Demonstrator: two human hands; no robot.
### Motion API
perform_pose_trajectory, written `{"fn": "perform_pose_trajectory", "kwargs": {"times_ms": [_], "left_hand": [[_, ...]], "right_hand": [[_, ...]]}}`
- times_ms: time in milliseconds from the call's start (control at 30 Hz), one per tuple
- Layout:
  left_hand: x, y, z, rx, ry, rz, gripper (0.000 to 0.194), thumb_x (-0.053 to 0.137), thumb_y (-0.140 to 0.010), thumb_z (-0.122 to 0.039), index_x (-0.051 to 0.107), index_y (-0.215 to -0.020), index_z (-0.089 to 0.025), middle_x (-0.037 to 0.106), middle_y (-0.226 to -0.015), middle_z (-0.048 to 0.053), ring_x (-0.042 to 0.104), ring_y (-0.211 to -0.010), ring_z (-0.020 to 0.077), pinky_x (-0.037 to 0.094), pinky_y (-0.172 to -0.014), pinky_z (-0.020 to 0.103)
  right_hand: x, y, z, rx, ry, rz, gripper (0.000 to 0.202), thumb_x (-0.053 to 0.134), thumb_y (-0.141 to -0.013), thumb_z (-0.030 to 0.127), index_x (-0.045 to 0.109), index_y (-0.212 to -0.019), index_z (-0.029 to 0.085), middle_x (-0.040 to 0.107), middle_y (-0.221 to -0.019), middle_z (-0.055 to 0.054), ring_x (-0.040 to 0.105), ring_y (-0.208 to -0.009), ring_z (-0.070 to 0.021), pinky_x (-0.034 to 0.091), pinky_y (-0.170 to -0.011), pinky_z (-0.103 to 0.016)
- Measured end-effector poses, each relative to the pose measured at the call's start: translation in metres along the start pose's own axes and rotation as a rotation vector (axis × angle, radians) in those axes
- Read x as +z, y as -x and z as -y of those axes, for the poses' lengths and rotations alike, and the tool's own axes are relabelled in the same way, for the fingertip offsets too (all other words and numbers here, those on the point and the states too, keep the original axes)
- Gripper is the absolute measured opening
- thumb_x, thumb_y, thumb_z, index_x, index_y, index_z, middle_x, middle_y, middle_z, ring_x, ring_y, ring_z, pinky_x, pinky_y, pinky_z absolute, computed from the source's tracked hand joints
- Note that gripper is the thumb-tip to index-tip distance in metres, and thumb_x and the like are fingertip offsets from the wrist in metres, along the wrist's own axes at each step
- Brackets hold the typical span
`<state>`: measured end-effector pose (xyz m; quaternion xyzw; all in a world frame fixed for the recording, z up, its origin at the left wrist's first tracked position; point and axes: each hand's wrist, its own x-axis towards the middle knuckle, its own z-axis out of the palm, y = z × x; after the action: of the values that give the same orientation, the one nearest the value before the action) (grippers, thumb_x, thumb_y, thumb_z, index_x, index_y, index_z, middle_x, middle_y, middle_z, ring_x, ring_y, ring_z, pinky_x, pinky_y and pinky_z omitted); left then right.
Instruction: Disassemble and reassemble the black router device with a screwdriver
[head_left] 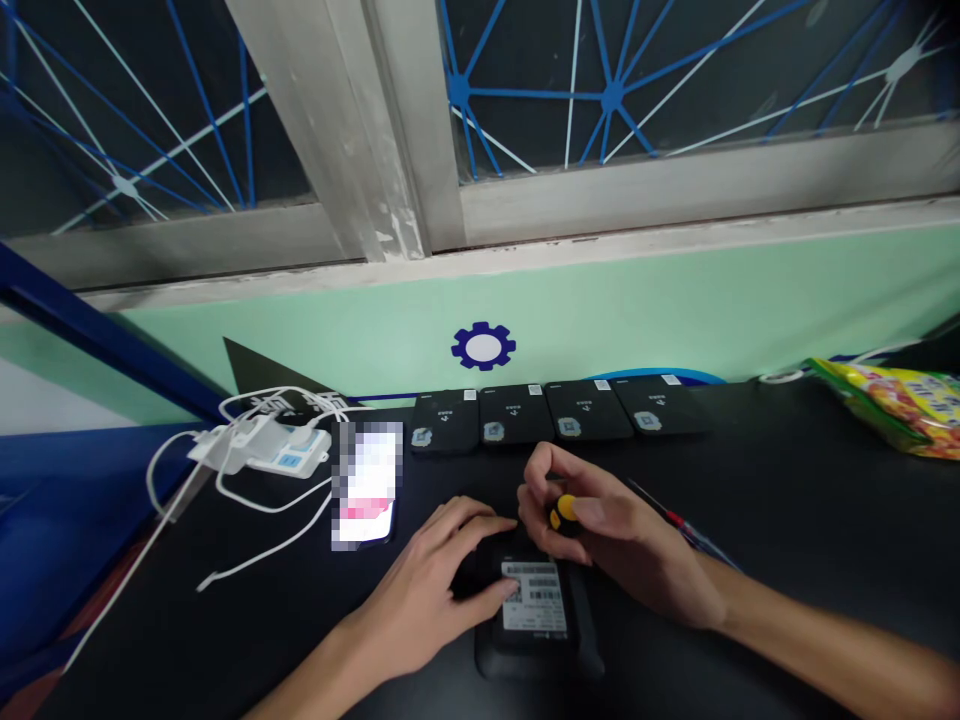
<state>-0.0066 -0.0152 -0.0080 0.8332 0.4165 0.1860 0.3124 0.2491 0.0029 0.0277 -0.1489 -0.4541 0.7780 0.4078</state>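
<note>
A black device with a white barcode label lies on the dark table, label side up. My left hand holds its left side, with the thumb on the label and the fingers stretched over the far left corner. Above the device's far edge, my right hand is closed around the yellow and black handle of a screwdriver. Its handle points up towards me; the shaft and tip are hidden by the hand, so I cannot tell whether it touches the device.
Several flat black boxes stand in a row along the wall. On the left are a lit phone and a white power strip with loose cables. A pen lies beyond my right forearm; a yellow-green snack bag is far right.
</note>
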Motion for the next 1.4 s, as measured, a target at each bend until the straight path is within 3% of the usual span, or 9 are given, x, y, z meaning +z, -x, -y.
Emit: {"fn": "perform_pose_trajectory", "kwargs": {"times_ms": [133,233,400,633,800,933,1133,1400], "left_hand": [[-0.0012,-0.0003,-0.0009,-0.011,-0.006,0.010,0.045,0.076,-0.103,-0.030,0.065,-0.146,-0.034,0.066,-0.137,0.007,0.070,-0.125,0.0291,0.062,-0.107,0.048],[-0.0022,-0.0006,-0.0030,-0.010,0.004,0.004,0.041,0.076,-0.103,-0.028,0.067,-0.142,-0.033,0.066,-0.135,0.007,0.070,-0.123,0.0287,0.062,-0.107,0.048],[-0.0021,0.0002,-0.0034,0.002,0.007,-0.008,0.045,0.077,-0.102,-0.028,0.064,-0.145,-0.034,0.065,-0.137,0.007,0.070,-0.124,0.0286,0.062,-0.108,0.048],[-0.0019,0.0008,-0.0022,-0.010,-0.008,0.005,0.045,0.076,-0.103,-0.029,0.064,-0.146,-0.034,0.066,-0.138,0.007,0.071,-0.123,0.0285,0.063,-0.108,0.046],[-0.0021,0.0002,-0.0035,-0.012,-0.005,0.004,0.042,0.074,-0.104,-0.027,0.065,-0.144,-0.034,0.065,-0.137,0.007,0.070,-0.123,0.0292,0.066,-0.104,0.045],[-0.0017,0.0004,-0.0046,-0.019,-0.007,0.007,0.044,0.074,-0.104,-0.029,0.063,-0.147,-0.035,0.065,-0.138,0.007,0.070,-0.122,0.0298,0.068,-0.097,0.044],[-0.0011,0.0002,-0.0020,-0.007,-0.010,0.006,0.043,0.074,-0.104,-0.029,0.064,-0.146,-0.035,0.066,-0.137,0.007,0.071,-0.122,0.0289,0.066,-0.102,0.045],[-0.0024,-0.0004,-0.0037,-0.005,-0.024,0.007,0.041,0.073,-0.105,-0.031,0.064,-0.145,-0.034,0.066,-0.138,0.007,0.071,-0.122,0.0291,0.065,-0.105,0.047]], "right_hand": [[-0.0010,-0.0034,0.0015,-0.016,0.009,0.011,0.022,0.067,-0.102,0.040,0.061,-0.098,0.018,0.052,-0.082,0.000,0.037,-0.068,-0.0148,0.031,-0.069,-0.031],[0.0010,-0.0042,0.0032,-0.006,0.093,0.020,0.037,0.059,-0.108,0.046,0.067,-0.091,0.014,0.056,-0.085,-0.004,0.043,-0.073,-0.0165,0.035,-0.070,-0.032],[0.0031,-0.0024,0.0018,0.020,0.035,-0.005,0.027,0.058,-0.113,0.043,0.064,-0.106,0.018,0.055,-0.078,0.002,0.038,-0.061,-0.0128,0.033,-0.068,-0.031],[0.0029,-0.0047,0.0035,-0.020,0.108,-0.007,0.051,0.044,-0.117,0.044,0.065,-0.081,0.015,0.050,-0.077,-0.001,0.035,-0.062,-0.0141,0.030,-0.066,-0.034],[0.0027,-0.0055,0.0046,-0.033,0.004,-0.016,0.029,0.060,-0.104,0.047,0.060,-0.101,0.018,0.047,-0.076,0.003,0.030,-0.063,-0.0141,0.027,-0.069,-0.033],[0.0006,-0.0075,0.0027,-0.025,-0.038,-0.029,0.023,0.063,-0.100,0.042,0.058,-0.096,0.020,0.048,-0.074,0.004,0.030,-0.062,-0.0146,0.028,-0.069,-0.033],[-0.0008,-0.0067,0.0005,-0.036,0.126,-0.024,0.044,0.049,-0.112,0.049,0.065,-0.086,0.017,0.048,-0.075,0.001,0.035,-0.063,-0.0156,0.030,-0.069,-0.034],[-0.0014,-0.0057,-0.0012,-0.046,0.130,-0.045,0.048,0.046,-0.113,0.049,0.065,-0.082,0.017,0.047,-0.075,0.001,0.033,-0.063,-0.0156,0.028,-0.068,-0.034]]}}
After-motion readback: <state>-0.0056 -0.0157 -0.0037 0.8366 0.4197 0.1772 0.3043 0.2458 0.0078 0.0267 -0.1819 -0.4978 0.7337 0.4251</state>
